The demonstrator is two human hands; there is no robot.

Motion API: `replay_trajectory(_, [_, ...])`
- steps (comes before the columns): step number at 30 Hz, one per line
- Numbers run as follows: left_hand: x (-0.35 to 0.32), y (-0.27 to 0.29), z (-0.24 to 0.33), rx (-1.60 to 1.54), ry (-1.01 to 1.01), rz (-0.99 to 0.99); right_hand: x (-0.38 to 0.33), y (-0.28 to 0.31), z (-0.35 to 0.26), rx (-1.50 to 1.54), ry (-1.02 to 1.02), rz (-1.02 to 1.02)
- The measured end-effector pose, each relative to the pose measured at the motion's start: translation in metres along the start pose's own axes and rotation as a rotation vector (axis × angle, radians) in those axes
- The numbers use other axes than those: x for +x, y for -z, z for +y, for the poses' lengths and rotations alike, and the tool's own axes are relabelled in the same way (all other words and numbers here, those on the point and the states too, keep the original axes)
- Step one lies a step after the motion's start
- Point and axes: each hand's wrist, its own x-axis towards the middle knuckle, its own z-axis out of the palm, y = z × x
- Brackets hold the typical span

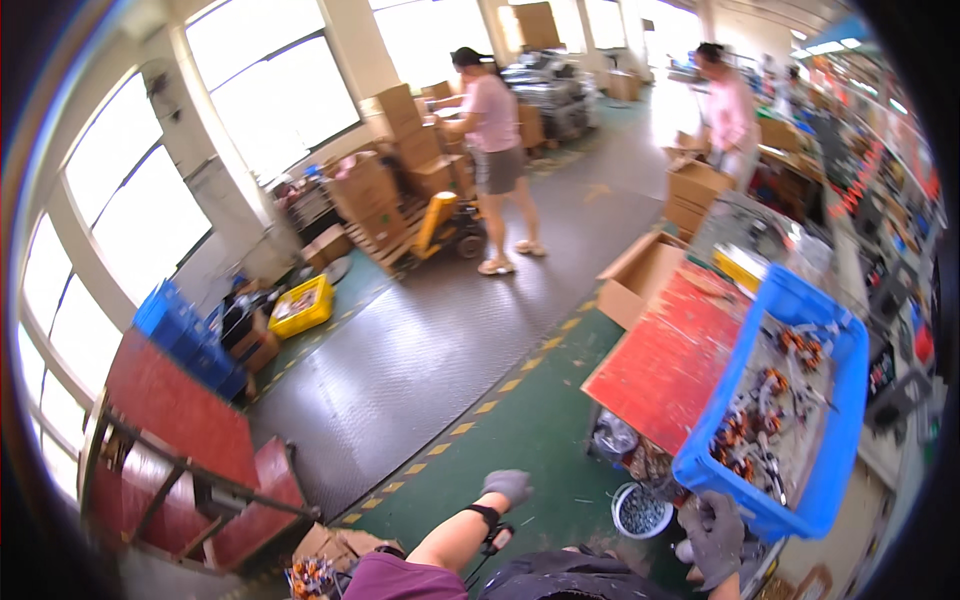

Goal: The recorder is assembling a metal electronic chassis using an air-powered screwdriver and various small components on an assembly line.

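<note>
A: Central item of the view?
B: Blue bin [848, 420], near right of the scene, filled with a loose heap of copper-coloured parts [735, 430] and slender pale pieces.
A: State of the right hand [712, 535]?
B: Grey-gloved, with bent fingers, in front of the bin's near wall as viewed. Just beside it, a small pale object [684, 551]; contact or grasp impossible to tell.
A: And of the left hand [508, 487]?
B: Likewise gloved, above the green floor [545, 430], well apart from the bin. With fingers drawn together but blurred; clenched or loose, impossible to tell.
A: Immediately around the bin?
B: To the left, a worn red tabletop [665, 355]; below, near the right hand, a white bucket [640, 536] of small grey pieces. Beyond the tabletop's far left edge, an open cardboard box [630, 285].
A: Farther out?
B: At near left, a red wooden stand [180, 400]; behind it, stacked blue crates [190, 330] and a yellow crate [305, 322]. At far centre, a person in pink [492, 120] beside a yellow pallet jack [435, 225]; at far right, a second person [730, 110], also in pink.
</note>
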Motion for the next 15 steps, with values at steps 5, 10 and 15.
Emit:
replay_trajectory(5, [-0.109,-0.147,-0.164,-0.399,0.839,-0.163,0.034,-0.021,0.028,0.194,0.015,-0.026])
replay_trajectory(10, [-0.222,-0.189,-0.139,-0.726,1.029,-0.227,0.088,-0.07,-0.003,0.178,0.167,-0.513])
replay_trajectory(15, [-0.266,-0.271,-0.142,-0.866,1.065,-0.254,0.102,-0.171,-0.081,0.382,0.311,-0.786])
